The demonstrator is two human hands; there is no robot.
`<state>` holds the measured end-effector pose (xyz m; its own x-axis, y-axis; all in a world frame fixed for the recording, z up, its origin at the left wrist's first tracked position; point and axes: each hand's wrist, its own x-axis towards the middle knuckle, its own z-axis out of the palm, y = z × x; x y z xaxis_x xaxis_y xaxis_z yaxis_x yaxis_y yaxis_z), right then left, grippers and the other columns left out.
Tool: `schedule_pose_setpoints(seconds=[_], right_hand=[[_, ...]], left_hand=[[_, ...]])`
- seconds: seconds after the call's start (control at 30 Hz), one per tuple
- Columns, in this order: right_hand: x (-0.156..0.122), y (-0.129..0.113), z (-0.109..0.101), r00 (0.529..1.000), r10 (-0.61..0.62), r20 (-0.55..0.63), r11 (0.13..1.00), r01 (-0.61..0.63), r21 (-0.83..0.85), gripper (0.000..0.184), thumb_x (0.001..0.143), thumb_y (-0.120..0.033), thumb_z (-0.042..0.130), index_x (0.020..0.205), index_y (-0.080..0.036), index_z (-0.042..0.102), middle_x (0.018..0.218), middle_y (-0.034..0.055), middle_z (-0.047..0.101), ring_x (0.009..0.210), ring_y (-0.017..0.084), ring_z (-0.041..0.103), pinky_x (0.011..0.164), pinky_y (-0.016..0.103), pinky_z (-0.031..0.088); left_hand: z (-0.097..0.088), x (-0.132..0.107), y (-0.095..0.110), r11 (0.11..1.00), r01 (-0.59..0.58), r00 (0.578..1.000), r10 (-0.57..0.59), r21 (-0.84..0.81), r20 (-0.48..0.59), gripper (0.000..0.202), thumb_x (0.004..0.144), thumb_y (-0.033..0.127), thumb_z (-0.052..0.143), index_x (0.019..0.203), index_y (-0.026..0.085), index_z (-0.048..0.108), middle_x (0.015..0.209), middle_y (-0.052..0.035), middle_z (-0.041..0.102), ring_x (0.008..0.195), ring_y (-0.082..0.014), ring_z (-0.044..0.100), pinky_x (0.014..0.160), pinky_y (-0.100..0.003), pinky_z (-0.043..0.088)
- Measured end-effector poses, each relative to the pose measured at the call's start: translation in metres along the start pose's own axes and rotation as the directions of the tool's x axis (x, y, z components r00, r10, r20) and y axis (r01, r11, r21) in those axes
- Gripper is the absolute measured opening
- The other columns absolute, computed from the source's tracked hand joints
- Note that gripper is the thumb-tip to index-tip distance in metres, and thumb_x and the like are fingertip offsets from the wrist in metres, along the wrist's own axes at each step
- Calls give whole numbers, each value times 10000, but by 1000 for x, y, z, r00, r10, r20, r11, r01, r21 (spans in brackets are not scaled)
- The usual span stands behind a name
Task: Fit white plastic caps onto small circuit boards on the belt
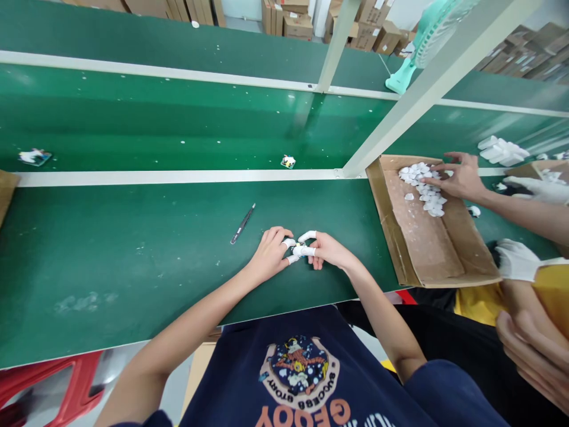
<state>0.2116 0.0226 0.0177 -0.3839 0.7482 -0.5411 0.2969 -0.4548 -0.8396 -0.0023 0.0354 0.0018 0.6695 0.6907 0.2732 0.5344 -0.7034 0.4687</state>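
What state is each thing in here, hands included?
Small white part: held between both hands
Left hand: closed on the part
Right hand: closed on the part
Tweezers: lying on the green table, unheld
Cardboard box: open, partly filled
White pieces: loose, heaped in the box
Co-worker's hand: reaching into the box
Fan: whether running, cannot tell

On the table, tweezers lie left of the held part, a box right.

Green workbench; pale posts (two)
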Motion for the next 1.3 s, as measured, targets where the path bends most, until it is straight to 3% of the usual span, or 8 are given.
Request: schedule_pose_setpoints(seconds=[0.27,0.4,0.5,0.7,0.9,1.03,1.3], right_hand=[[-1,-5,4,999,44,-24,998,-46,-46,348,803,-194,626,1120,-180,482,589,-10,662,455,159,640,392,204,516],[-1,-9,7,995,35,-95,994,-44,-101,342,797,-128,604,1114,-180,488,560,-23,646,447,167,640,379,204,510],[-2,-10,8,997,30,-72,995,-36,-91,314,807,-134,597,1097,-183,487,575,-18,656,466,168,652,402,208,524],[0,-10,10,990,-12,-142,977,-18,-210,314,771,-121,621,1050,-181,491,525,-40,626,400,146,611,347,169,465],[2,-9,0,999,40,4,997,-40,-73,282,872,-323,588,1085,-177,475,567,13,663,456,159,644,410,195,513],[3,-7,-5,996,48,74,999,-46,-17,311,868,-338,603,1091,-166,472,618,34,683,501,161,664,458,204,537],[5,-7,4,999,49,-14,994,-50,-97,263,861,-289,590,1074,-179,482,552,11,662,435,161,636,392,189,498]], left_hand=[[0,2,0,1000,-19,999,19,-4,-36,219,836,287,645,1007,170,573,1144,-106,565,1091,-274,448,885,-431,447],[1,2,0,1000,-28,999,28,-1,-30,207,834,271,644,1001,169,575,1140,-102,570,1090,-272,453,890,-427,448],[1,3,0,1000,-17,999,16,-5,-31,210,833,263,641,1009,168,578,1138,-102,570,1090,-269,456,901,-427,450],[-1,3,1,1000,-5,999,5,-15,-32,188,832,261,630,997,181,589,1134,-102,574,1095,-266,460,899,-434,449],[0,2,1,1000,-3,999,2,-18,-39,208,830,261,628,1014,185,569,1151,-99,565,1102,-266,456,907,-437,442],[3,1,1,999,-2,999,1,-35,-35,198,829,248,626,1010,193,566,1145,-91,555,1105,-262,459,909,-428,442],[2,2,1,998,-15,999,13,-54,-44,213,831,245,623,1023,183,553,1123,-98,561,1078,-255,462,896,-421,453]])
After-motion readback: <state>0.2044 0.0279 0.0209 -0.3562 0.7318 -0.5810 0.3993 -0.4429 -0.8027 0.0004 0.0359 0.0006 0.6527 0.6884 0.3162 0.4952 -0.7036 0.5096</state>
